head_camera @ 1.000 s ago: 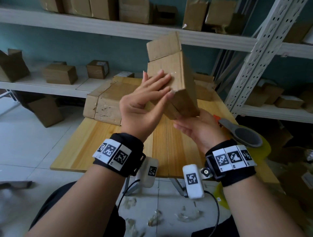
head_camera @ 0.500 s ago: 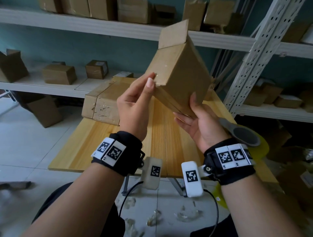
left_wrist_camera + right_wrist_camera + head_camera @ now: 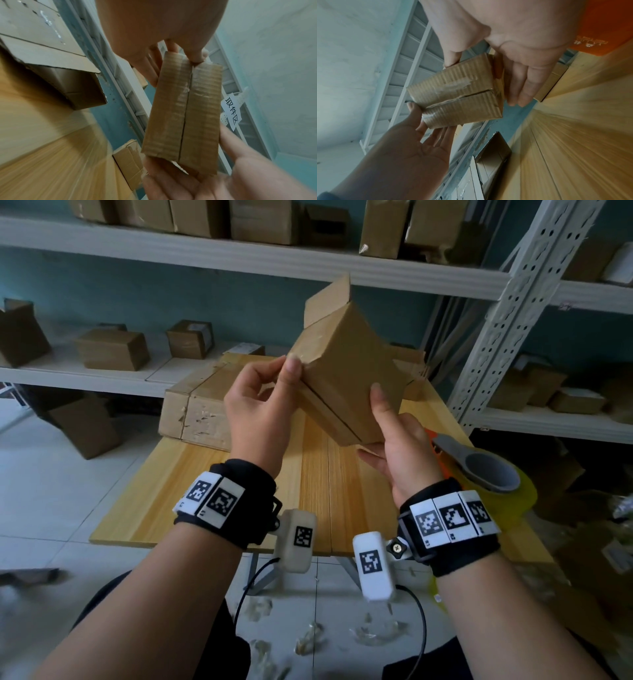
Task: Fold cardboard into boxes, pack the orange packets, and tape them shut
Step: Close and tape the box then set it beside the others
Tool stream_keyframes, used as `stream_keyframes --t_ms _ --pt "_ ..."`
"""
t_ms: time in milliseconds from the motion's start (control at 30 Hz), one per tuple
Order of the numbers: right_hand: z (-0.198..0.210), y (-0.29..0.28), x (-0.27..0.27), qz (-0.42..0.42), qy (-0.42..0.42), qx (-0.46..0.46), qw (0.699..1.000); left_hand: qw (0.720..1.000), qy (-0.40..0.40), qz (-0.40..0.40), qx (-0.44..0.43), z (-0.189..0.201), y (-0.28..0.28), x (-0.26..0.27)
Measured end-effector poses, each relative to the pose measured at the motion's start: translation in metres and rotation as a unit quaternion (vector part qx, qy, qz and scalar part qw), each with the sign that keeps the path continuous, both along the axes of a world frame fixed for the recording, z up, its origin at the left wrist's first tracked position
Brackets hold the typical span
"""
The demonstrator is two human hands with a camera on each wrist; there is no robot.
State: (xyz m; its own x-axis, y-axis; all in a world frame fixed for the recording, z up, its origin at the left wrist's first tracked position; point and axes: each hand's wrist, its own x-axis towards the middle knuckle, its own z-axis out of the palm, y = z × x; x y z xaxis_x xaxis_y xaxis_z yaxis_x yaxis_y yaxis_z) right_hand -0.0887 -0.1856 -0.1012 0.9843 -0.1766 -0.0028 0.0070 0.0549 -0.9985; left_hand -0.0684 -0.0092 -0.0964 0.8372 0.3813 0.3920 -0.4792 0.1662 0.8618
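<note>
I hold a small brown cardboard box (image 3: pixel 349 371) in the air above the wooden table (image 3: pixel 205 491), tilted, with one flap standing up at its far top. Its closed end, with a centre seam and old tape marks, faces me (image 3: pixel 183 115) (image 3: pixel 457 94). My left hand (image 3: pixel 291 374) pinches the box's upper left corner, thumb in front and fingers behind. My right hand (image 3: pixel 387 433) grips the lower right end, thumb up along the side and fingers underneath. The box's inside is hidden.
A tape dispenser (image 3: pixel 486 470) with a grey handle and a yellowish roll lies at the table's right edge, with something flat, orange and printed (image 3: pixel 599 27) beside it. A large worn carton (image 3: pixel 202 412) sits at the back left. Shelves of boxes stand behind.
The box has turned and tilted so its seamed end faces me. My left hand went from lying flat on its face to pinching its corner. My right thumb came up along its side.
</note>
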Motion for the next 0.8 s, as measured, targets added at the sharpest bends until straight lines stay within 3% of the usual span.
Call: stream_keyframes --t_ms 100,367,533,800 --pt "0.003 0.001 -0.003 -0.026 -0.026 0.000 0.999 1.000 0.005 -0.006 0.017 -0.001 0.001 0.000" --pt "0.010 -0.001 0.000 -0.134 -0.145 0.046 0.979 0.991 0.123 -0.048 0.009 -0.006 -0.011 -0.001" --pt "0.016 -0.002 -0.003 -0.178 -0.189 0.066 0.963 0.981 0.140 -0.019 0.134 -0.016 -0.018 0.001" --pt "0.019 -0.009 -0.003 -0.019 -0.188 0.128 0.974 0.986 0.142 0.004 0.087 -0.011 -0.015 0.001"
